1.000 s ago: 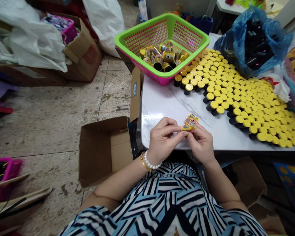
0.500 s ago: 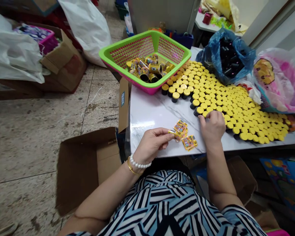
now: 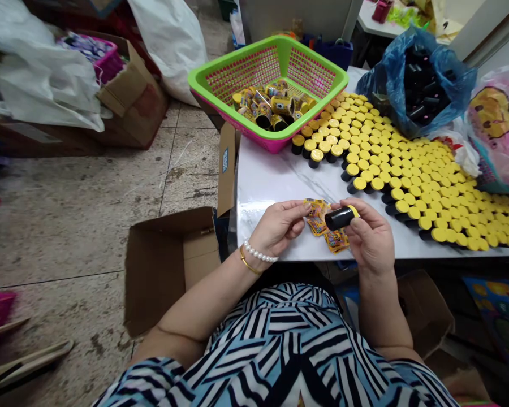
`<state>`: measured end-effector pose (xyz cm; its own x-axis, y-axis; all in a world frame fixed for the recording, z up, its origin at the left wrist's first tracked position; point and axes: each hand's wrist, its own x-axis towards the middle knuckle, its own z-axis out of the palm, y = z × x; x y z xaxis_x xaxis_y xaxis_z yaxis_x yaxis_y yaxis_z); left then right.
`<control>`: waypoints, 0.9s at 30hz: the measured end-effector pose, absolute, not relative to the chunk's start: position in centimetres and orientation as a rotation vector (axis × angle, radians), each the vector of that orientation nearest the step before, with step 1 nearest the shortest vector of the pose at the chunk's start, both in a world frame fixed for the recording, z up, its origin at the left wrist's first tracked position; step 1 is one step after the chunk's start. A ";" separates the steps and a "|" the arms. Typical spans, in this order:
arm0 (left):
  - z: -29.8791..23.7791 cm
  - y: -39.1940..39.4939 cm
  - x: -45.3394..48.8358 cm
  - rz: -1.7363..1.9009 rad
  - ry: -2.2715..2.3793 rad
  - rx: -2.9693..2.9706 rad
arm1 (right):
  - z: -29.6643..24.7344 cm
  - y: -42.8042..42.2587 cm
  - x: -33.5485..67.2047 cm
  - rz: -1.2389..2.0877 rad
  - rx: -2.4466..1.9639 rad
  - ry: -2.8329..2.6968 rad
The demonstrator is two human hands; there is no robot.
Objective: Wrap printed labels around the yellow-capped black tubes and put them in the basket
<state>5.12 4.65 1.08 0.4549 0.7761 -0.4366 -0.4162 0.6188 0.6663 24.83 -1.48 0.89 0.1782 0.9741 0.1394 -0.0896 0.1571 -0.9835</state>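
My right hand (image 3: 372,236) grips a small black bottle with a yellow cap (image 3: 338,219), tilted on its side above the table edge. Its black end points toward my left hand (image 3: 276,227), which pinches a small yellow printed label (image 3: 313,204) between thumb and fingers. Beneath and between both hands lies a loose pile of the same printed labels (image 3: 336,243). To the right, many yellow-capped black bottles (image 3: 407,181) stand upright in close rows.
A green basket (image 3: 269,134), set in a pink one, holds several label-wrapped bottles. Behind the rows sits a blue plastic bag (image 3: 375,90) of black pieces. A clear bag (image 3: 503,130) stands at the right. An open cardboard box (image 3: 155,277) is on the floor left of the white table (image 3: 258,181).
My right hand has taken a bottle from the front of the rows and brought it left, over the labels. My left hand keeps its pinch on a label. The view has shifted slightly.
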 end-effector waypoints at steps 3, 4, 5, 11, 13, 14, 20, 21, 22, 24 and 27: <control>1.3 4.5 5.2 0.774 0.742 0.510 | 0.3 -1.0 23.9 0.990 -1.144 -1.066; 1.3 4.5 5.2 0.774 0.726 0.514 | 0.3 -1.0 23.7 0.977 -1.158 -1.065; 1.2 4.5 5.2 0.779 0.718 0.519 | 0.3 -1.1 23.4 0.958 -1.174 -1.069; 0.9 4.1 5.4 0.781 0.745 0.532 | 1.6 -2.1 21.6 0.767 -1.242 -1.144; 1.0 4.1 5.4 0.779 0.738 0.520 | 1.6 -2.4 21.1 0.759 -1.229 -1.119; 1.1 4.1 5.5 0.781 0.732 0.507 | 1.5 -2.4 21.0 0.763 -1.224 -1.098; 0.8 4.2 5.3 0.800 0.691 0.400 | 1.0 -2.7 20.6 0.803 -1.204 -1.063; 0.7 4.2 5.3 0.795 0.686 0.390 | 1.0 -2.8 20.6 0.799 -1.208 -1.072; 0.5 4.2 5.3 0.788 0.683 0.388 | 1.0 -2.9 20.7 0.787 -1.213 -1.081; 0.4 4.2 5.4 0.784 0.681 0.404 | 1.0 -3.0 20.9 0.728 -1.240 -1.116; 0.3 4.0 5.5 0.805 0.687 0.460 | 0.9 -3.1 21.3 0.681 -1.275 -1.187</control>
